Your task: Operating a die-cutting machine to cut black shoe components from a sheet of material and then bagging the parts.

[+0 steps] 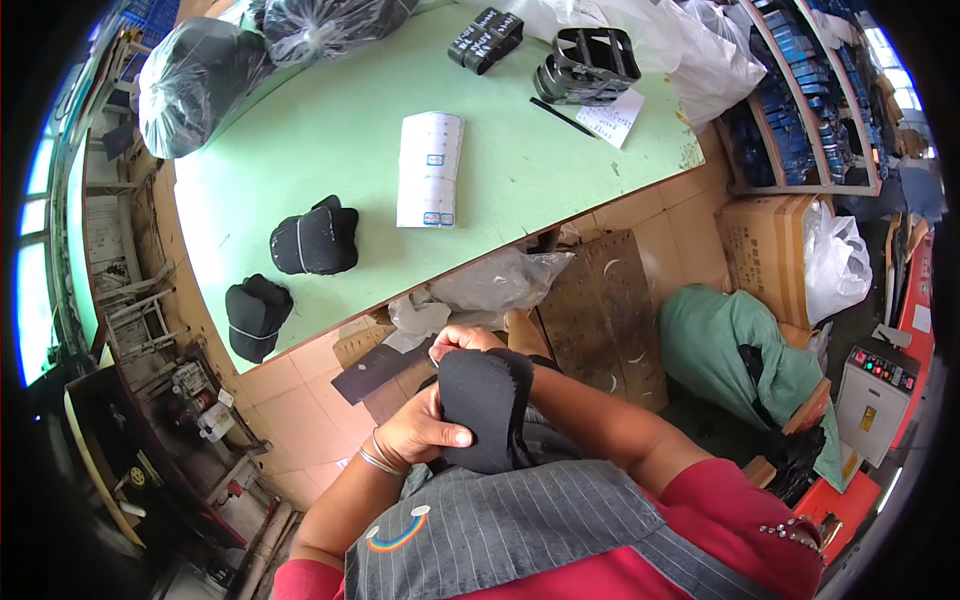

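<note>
Left hand (425,430) clasps a folded black fabric bundle (485,410) in front of the green table (540,170); the right hand (468,342) bends behind it, grip unclear. Bundling appears underway; the next move likely calls for snug tying.

A folded black fabric bundle (485,410) hides part of the right hand (468,338) and most fingers of the left hand (413,426). Print on the long white paper (429,175) is unreadably small. At the far edge of the green worktop (540,180), a clear plastic bag (330,28) is cut off.
</note>
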`<state>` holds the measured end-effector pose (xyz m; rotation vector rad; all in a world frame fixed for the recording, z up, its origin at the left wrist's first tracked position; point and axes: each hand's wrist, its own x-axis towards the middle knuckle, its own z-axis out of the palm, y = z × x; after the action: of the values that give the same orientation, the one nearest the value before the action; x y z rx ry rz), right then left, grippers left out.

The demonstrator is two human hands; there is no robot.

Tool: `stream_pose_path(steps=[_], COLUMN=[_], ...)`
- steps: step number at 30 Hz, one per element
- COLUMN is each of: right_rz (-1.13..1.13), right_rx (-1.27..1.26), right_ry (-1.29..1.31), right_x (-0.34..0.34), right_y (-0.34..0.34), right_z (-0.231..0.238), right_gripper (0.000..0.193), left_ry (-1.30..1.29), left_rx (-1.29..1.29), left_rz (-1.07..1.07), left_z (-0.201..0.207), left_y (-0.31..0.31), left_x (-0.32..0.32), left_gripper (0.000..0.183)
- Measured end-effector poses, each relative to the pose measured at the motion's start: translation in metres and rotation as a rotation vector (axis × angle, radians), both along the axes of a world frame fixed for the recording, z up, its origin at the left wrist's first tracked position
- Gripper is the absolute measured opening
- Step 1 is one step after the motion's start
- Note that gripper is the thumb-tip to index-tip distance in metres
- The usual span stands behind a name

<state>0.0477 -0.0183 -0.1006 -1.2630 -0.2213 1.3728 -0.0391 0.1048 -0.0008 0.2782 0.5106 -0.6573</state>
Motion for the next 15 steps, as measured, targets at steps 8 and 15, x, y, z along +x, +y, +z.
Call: stream_pose_path(steps=[8, 15], right_rz=[-0.552, 0.131], right_rx=[0.482, 0.22], right_ry=[0.921, 0.081], right_x=[0.048, 0.026], right_y=[-0.094, -0.122], right_z=[0.034, 0.068], right_gripper=[0.038, 0.033], left_ry=[-0.103, -0.251], left_rx=[1.145, 1.605], left_rz=[-0.421, -0.755], left_z=[-0.036, -0.054], left_y=[-0.011, -0.04], left_x=[0.038, 0.053], left_gripper=[0.04, 0.048])
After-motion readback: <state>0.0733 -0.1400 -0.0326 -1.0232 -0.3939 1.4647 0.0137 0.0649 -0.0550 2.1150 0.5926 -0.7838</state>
